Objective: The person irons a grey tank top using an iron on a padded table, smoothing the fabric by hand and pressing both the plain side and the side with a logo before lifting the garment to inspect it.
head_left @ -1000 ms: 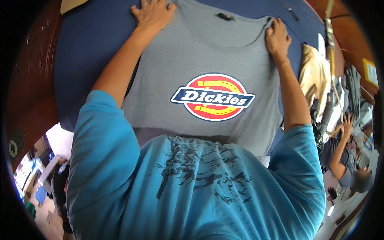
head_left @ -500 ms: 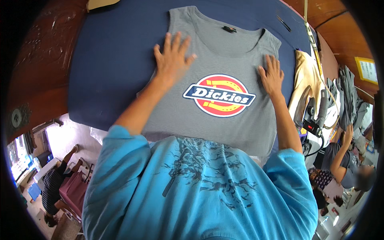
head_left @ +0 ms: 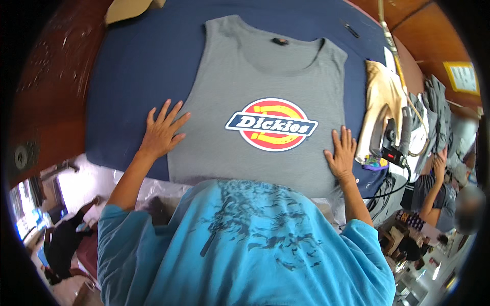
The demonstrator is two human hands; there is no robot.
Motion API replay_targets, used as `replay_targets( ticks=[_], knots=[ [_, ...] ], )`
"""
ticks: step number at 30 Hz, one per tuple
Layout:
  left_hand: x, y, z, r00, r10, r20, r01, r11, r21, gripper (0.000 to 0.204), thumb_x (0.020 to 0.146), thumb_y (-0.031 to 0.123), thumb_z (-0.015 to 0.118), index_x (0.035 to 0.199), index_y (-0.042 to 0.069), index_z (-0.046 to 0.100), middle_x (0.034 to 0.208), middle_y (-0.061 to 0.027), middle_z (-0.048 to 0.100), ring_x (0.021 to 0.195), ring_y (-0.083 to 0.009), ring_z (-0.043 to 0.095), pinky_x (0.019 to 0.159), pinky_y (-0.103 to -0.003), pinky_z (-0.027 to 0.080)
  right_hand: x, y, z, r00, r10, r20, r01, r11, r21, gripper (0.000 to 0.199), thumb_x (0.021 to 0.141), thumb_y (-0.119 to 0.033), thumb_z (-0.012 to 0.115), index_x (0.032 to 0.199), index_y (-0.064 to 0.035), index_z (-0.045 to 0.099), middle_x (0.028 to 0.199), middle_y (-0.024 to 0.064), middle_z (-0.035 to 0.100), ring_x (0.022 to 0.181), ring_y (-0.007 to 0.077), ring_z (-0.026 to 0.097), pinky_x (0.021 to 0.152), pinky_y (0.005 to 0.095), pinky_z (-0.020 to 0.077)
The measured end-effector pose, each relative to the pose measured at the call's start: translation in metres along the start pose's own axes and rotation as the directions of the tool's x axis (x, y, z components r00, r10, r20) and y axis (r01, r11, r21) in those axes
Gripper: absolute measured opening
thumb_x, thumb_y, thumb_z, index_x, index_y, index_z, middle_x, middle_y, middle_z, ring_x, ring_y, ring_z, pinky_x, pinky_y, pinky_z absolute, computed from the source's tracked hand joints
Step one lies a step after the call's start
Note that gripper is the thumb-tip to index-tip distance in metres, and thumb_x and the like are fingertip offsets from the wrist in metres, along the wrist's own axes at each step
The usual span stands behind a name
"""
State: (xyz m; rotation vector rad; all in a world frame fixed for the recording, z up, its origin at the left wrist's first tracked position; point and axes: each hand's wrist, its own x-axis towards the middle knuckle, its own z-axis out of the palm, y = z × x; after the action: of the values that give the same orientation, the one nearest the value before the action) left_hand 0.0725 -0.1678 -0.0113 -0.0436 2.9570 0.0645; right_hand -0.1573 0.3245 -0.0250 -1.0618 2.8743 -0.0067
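Note:
A grey sleeveless shirt [head_left: 214, 112] lies spread flat on the dark blue cloth-covered table [head_left: 138, 66], its neckline away from me. A red, yellow and navy printed emblem [head_left: 271, 125] fills the middle of its chest. My left hand [head_left: 162, 130] rests with spread fingers at the shirt's left side edge, fingertips touching the fabric. On the right side edge lies my right hand [head_left: 342, 153], flat, thumb apart from the fingers. Neither hand grips anything. My blue shirt covers the view of the grey shirt's near hem in part.
An iron [head_left: 389, 140] with a cord stands at the right beside a folded cream garment [head_left: 380, 92]. Small dark snips [head_left: 351, 30] lie at the far right. Cardboard [head_left: 130, 10] sits at the far left. Grey garments [head_left: 435, 109] hang right, near another person's arm [head_left: 434, 186].
Both hands have slid toward me, from the shirt's upper chest down to its lower sides. My left hand has also moved outward to the left. The shirt still lies flat.

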Motion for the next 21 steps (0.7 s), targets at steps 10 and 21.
replay_targets(
  ticks=[10,21],
  knots=[
    [0.173,0.128,-0.009,0.862,0.445,-0.243,-0.494,0.846,-0.201,0.050,0.089,0.034,0.045,0.136,0.017,0.039,0.143,-0.0069,0.032,0.135,-0.0250,0.022,0.104,-0.054,0.017,0.093,0.107,-0.144,0.711,0.624,-0.325,-0.698,0.681,-0.221,0.067,0.082,-0.044,0.054,0.133,-0.0033,0.037,0.136,0.0194,0.038,0.123,0.0349,0.040,0.093,0.0493,0.0364],
    [0.418,0.197,-0.035,0.787,0.582,-0.204,-0.556,0.813,0.174,0.047,0.095,0.033,0.028,0.141,0.028,0.025,0.148,0.0039,0.022,0.135,-0.0179,0.021,0.105,-0.054,0.019,0.076,0.174,-0.145,0.599,0.780,0.181,-0.773,0.504,0.385,0.049,0.070,-0.041,0.072,0.088,0.0023,0.059,0.063,0.0066,0.058,0.059,0.0123,0.059,0.056,0.0241,0.0461]
  ],
)
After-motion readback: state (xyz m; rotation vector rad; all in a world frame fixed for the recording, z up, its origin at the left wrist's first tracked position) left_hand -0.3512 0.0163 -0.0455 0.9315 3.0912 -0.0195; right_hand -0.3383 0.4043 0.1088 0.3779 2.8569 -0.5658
